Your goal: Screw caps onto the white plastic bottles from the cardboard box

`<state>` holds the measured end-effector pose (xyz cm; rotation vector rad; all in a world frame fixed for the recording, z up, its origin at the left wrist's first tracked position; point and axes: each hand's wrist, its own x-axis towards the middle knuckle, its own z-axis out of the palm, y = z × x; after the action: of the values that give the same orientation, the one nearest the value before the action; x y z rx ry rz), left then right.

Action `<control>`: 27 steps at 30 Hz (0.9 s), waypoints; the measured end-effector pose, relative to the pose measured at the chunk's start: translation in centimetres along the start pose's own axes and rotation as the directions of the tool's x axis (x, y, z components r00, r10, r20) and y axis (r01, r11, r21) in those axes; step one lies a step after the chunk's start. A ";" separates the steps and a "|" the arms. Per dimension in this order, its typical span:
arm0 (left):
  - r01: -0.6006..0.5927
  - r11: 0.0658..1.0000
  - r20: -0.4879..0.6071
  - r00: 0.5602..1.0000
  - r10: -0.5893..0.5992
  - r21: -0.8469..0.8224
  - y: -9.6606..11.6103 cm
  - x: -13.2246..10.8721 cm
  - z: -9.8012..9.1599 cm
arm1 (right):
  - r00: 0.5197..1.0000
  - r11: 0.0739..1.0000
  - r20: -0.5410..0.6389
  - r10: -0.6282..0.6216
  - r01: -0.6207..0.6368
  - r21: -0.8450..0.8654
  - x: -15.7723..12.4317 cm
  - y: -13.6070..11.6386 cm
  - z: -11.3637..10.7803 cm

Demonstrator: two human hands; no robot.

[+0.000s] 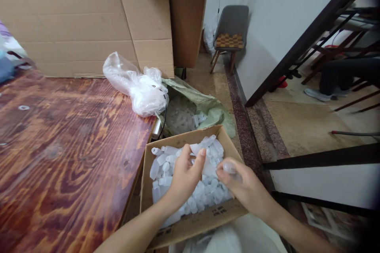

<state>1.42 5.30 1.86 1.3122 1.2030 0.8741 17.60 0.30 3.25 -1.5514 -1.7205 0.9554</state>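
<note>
An open cardboard box (166, 237) holds many translucent white plastic bottles (170, 150) and small caps (204, 193). Over the middle of the box is my left hand (188, 170), thumb raised, its fingers curled around a bottle that they partly hide. To its right, my right hand (237, 178) pinches a small clear ribbed cap (229, 167) between thumb and forefinger, above the box's right edge. The two hands are a short distance apart.
A wooden table (74, 158) lies left, with a clear plastic bag (145, 93) at its corner. Behind the box, a green sack (213, 108) holds more bottles. Farther off stand cardboard sheets (89, 19), a grey chair (233, 19) and a seated person's legs (332, 75).
</note>
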 end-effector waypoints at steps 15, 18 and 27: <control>0.026 0.999 0.029 0.999 -0.027 0.043 -0.6 1.1 -0.4 | 0.726 0.578 0.087 -0.682 0.609 -0.544 1.0 1.3 -0.6; 0.057 0.998 0.005 0.998 -0.057 0.005 -0.5 1.0 -0.4 | 0.925 0.866 -0.015 -0.380 0.350 -0.357 0.9 0.4 -0.1; 0.348 0.921 0.252 0.920 -0.300 -0.173 0.0 1.3 -0.3 | 0.620 0.504 0.085 -0.780 0.702 -0.503 1.2 0.9 -0.6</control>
<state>1.38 6.59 1.69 0.9690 1.0778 0.5797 18.45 1.55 2.77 -0.8777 -2.3150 -0.0821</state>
